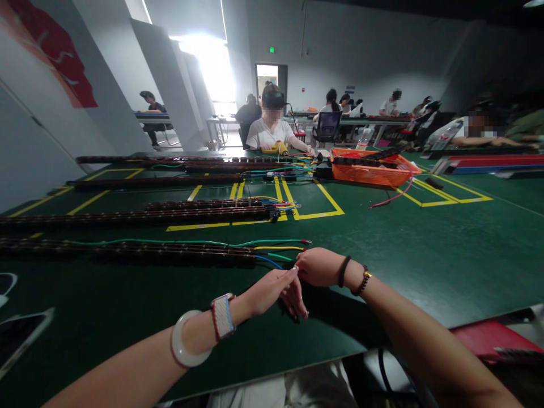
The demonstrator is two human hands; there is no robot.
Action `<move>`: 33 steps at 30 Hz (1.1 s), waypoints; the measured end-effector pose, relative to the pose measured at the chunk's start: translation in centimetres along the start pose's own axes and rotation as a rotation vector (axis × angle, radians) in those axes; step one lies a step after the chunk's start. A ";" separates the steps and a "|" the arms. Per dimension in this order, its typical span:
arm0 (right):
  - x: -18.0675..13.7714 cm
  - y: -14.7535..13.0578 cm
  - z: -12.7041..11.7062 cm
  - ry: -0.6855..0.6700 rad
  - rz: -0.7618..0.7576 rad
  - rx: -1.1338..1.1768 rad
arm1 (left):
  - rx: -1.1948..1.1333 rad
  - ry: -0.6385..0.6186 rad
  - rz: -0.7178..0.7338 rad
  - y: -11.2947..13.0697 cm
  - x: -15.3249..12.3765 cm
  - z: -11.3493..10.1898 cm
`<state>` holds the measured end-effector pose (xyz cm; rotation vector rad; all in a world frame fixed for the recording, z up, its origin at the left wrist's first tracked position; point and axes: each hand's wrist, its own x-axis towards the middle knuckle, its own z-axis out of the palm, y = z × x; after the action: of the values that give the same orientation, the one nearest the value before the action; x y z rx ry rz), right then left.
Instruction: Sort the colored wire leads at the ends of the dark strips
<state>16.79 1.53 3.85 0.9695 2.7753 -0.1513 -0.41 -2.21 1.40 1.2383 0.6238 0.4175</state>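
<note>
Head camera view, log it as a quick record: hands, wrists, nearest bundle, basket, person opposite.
Hands: left hand and right hand meet near the wire ends; grip not clear
Left wrist: white bangle, woven band
Right wrist: black band, beaded bracelet
Nearest bundle: dark bundle on green table; long green wire, yellow wire, blue wire at its right end
Basket: orange basket, far side, dark lengths inside
Person opposite: person in white top, seated

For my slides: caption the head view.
Left hand and right hand close together near coloured wires at a green table.
</note>
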 end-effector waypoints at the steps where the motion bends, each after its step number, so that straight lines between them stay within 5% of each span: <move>1: 0.0 -0.1 0.0 0.004 0.028 -0.006 | 0.002 0.001 0.003 0.0 0.0 0.0; 13: -1.5 2.4 -1.4 0.045 -0.006 0.396 | -0.010 -0.006 0.021 -0.3 0.1 0.0; 16: -2.0 4.0 -2.0 0.219 0.061 0.478 | 0.027 -0.019 0.032 -0.3 0.1 0.0; 20: -1.5 6.0 -1.4 0.550 0.330 0.511 | 0.077 -0.027 0.047 -0.1 0.0 0.1; 24: 0.4 6.6 0.6 0.662 0.334 0.566 | 0.095 -0.023 0.047 -0.1 0.0 0.1; 33: 2.9 3.5 2.4 0.503 0.102 0.364 | 0.110 -0.026 0.041 0.0 -0.1 0.1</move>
<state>17.14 5.60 0.77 1.4016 3.2081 -0.4705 -0.42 -2.30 1.47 1.3614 0.6071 0.4050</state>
